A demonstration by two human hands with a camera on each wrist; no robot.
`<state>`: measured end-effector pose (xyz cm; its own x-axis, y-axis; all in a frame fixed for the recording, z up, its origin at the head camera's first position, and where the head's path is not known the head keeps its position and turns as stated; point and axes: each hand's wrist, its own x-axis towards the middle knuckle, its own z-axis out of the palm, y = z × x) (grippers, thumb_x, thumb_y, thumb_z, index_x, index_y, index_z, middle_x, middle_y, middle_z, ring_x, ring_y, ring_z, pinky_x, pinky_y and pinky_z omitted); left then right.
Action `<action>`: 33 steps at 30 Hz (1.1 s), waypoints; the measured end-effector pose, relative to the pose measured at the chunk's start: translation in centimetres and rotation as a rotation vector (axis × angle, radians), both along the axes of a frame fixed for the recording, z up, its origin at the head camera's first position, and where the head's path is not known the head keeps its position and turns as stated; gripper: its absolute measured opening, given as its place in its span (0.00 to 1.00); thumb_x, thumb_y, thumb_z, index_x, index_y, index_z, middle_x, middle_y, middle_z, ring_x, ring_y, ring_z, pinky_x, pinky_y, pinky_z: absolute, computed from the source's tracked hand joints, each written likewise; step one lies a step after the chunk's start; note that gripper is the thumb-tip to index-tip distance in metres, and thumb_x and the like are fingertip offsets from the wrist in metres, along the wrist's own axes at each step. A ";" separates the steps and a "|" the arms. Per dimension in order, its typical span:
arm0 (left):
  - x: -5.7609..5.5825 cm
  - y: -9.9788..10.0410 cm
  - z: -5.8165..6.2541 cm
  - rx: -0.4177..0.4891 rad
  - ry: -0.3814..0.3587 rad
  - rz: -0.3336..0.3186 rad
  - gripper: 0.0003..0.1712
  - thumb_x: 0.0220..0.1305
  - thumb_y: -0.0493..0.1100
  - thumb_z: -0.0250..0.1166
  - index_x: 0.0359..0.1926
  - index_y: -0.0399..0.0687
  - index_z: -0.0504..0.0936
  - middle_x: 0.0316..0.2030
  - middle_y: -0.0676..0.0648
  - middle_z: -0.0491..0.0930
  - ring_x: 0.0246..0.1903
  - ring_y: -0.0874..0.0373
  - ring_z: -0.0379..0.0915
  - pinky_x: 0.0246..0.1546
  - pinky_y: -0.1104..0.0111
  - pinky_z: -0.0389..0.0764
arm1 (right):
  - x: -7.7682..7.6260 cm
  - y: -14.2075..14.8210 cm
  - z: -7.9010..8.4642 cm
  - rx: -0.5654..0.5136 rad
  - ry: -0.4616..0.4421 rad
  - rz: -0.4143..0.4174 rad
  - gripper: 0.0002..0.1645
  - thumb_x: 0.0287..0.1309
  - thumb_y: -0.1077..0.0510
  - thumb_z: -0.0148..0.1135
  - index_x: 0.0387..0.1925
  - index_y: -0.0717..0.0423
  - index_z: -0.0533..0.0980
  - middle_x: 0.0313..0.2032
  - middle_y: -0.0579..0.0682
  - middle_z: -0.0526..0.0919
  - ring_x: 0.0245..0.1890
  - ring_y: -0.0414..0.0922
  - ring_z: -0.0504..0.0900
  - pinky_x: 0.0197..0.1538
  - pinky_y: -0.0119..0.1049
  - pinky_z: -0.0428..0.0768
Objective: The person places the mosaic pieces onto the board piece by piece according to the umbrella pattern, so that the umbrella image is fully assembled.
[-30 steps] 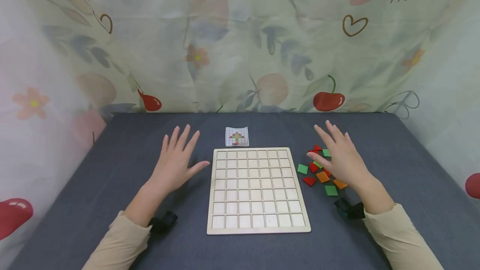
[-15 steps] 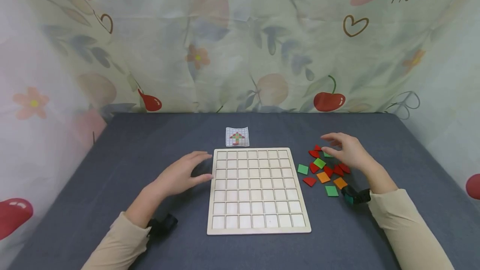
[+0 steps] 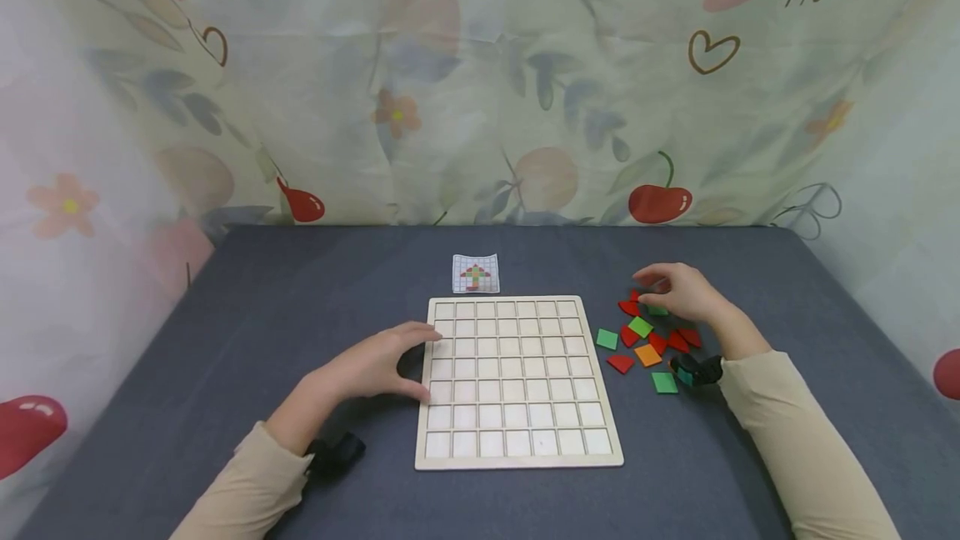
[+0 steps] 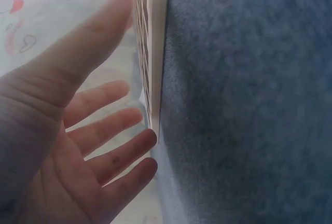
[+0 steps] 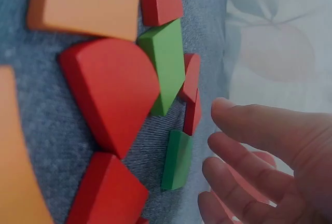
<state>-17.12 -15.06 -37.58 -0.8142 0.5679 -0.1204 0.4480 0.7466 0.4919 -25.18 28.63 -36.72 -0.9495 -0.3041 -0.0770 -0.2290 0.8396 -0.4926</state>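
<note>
The scattered tiles (image 3: 657, 343) are laid on the bench (image 3: 337, 273), right of the gridded board (image 3: 519, 464); their far end is overhung by the nearer right hand (image 3: 684, 293) — its loosely bent fingers grasping nothing. The board's left edge is met by the left hand (image 3: 366, 367), fingers relaxed — contact cannot be told. Pale floors are shown in its square cells.

Looking forward and down from the head, far enough back to fit the whole gridded wooden board (image 3: 536, 391) and tile pile (image 3: 657, 343). On the left wrist, tipped sideways, super close, facing past that same board's edge toward the printed curtain (image 3: 472, 65). Tipped sideways on the right wrist too, right up close to the same pile, curtain behind.
</note>
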 end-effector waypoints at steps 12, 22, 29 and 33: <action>-0.2 0.4 -0.2 -0.060 -0.014 -0.004 0.48 0.40 0.55 0.76 0.61 0.40 0.70 0.64 0.39 0.66 0.63 0.46 0.63 0.61 0.54 0.67 | -0.5 -0.2 -0.2 0.054 -0.061 0.017 0.23 0.55 0.61 0.62 0.53 0.66 0.74 0.50 0.68 0.77 0.43 0.57 0.78 0.47 0.50 0.77; -0.2 0.4 -0.3 -0.050 -0.025 -0.003 0.48 0.41 0.55 0.76 0.62 0.41 0.69 0.65 0.39 0.65 0.64 0.46 0.62 0.62 0.53 0.66 | -0.8 -0.4 -0.5 0.082 -0.038 0.012 0.19 0.55 0.63 0.62 0.49 0.65 0.77 0.44 0.65 0.77 0.33 0.49 0.75 0.36 0.38 0.75; -0.2 0.2 -0.4 -0.038 -0.016 -0.010 0.48 0.40 0.56 0.76 0.61 0.41 0.70 0.64 0.39 0.65 0.64 0.46 0.63 0.62 0.53 0.66 | -1.2 -0.5 -0.7 0.083 -0.045 -0.005 0.16 0.56 0.63 0.61 0.45 0.67 0.77 0.41 0.63 0.80 0.34 0.49 0.77 0.40 0.43 0.79; -0.2 0.2 -0.4 -0.035 -0.011 -0.015 0.47 0.40 0.56 0.76 0.61 0.41 0.70 0.64 0.39 0.66 0.64 0.46 0.62 0.62 0.53 0.66 | -1.0 -0.5 -0.7 0.075 -0.041 -0.020 0.15 0.57 0.63 0.60 0.44 0.68 0.77 0.39 0.63 0.80 0.34 0.49 0.77 0.40 0.43 0.78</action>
<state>-17.30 -14.83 -38.01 -0.8042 0.5754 -0.1491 0.4540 0.7566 0.4706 -26.19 28.08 -37.42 -0.9509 -0.2771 -0.1378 -0.1928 0.8787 -0.4367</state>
